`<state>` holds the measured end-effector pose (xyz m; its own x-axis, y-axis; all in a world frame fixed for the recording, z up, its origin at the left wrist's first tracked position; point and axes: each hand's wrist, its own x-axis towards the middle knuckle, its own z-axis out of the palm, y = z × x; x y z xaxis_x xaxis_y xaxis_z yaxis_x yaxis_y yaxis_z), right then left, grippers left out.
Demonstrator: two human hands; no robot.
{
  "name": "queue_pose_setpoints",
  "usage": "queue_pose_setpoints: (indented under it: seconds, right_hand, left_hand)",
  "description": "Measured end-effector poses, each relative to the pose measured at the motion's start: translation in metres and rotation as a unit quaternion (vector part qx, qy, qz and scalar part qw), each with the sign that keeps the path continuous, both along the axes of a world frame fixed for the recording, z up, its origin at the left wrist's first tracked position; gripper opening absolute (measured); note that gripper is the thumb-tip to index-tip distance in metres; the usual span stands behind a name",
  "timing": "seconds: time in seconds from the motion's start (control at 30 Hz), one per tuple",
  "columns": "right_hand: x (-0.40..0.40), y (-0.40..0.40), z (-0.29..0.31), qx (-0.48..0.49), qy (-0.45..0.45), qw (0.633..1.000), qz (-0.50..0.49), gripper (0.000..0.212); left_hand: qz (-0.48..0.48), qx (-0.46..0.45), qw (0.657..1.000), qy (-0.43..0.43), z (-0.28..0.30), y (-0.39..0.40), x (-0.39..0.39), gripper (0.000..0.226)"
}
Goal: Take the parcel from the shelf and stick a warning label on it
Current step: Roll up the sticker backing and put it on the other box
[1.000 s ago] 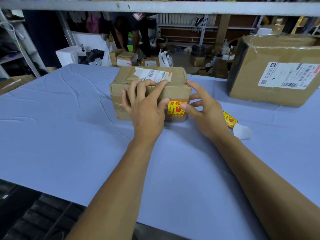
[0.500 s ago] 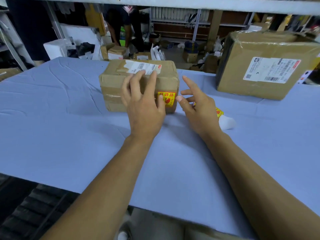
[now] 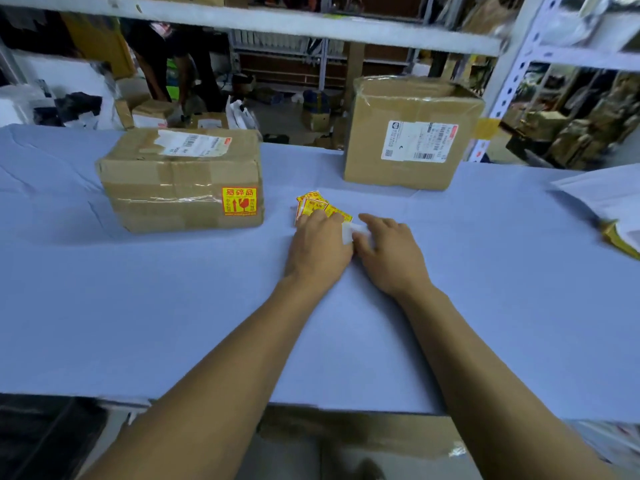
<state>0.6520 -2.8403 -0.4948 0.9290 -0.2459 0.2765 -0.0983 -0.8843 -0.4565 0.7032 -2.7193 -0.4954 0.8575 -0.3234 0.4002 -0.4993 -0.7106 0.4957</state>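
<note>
The labelled parcel sat well left of both hands, whose fingers curled on loose warning labels.

I saw blue-covered table carrying taped parcel at left, bigger box behind right, yellow label stack between, white papers at right edge.

Labelled parcel, hands on stickers
</note>
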Motion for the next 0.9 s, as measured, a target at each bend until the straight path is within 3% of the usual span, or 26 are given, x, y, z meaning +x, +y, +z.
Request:
queue_pose_setpoints:
  seconds: [0.07,0.2,0.5,0.67,0.8,0.9]
  right_hand:
    - [0.0,0.006,0.003,-0.048,0.006,0.999,0.025,0.039]
    - [-0.006,0.002,0.008,-0.003,-0.045,0.997,0.068,0.038]
    - [-0.017,0.001,0.013,0.194,-0.112,0.973,0.061,0.011]
    - [-0.017,0.004,0.016,0.226,-0.109,0.966,0.062,0.01]
    - [-0.018,0.004,0.017,0.241,-0.099,0.962,0.08,0.006]
    - [-0.018,0.003,0.016,0.268,-0.102,0.955,0.08,0.01]
  left_hand:
    - [-0.017,0.017,1.0,-0.01,-0.002,0.0,0.001,0.028]
    - [-0.047,-0.021,0.998,0.035,0.001,0.004,-0.003,0.023]
    - [-0.085,-0.038,0.995,0.042,0.003,0.01,-0.004,0.009]
    - [-0.096,-0.165,0.98,0.054,0.008,0.017,-0.01,0.011]
    - [-0.078,-0.284,0.947,0.127,0.012,0.022,-0.011,0.014]
    - [-0.082,-0.319,0.932,0.152,0.011,0.022,-0.007,0.013]
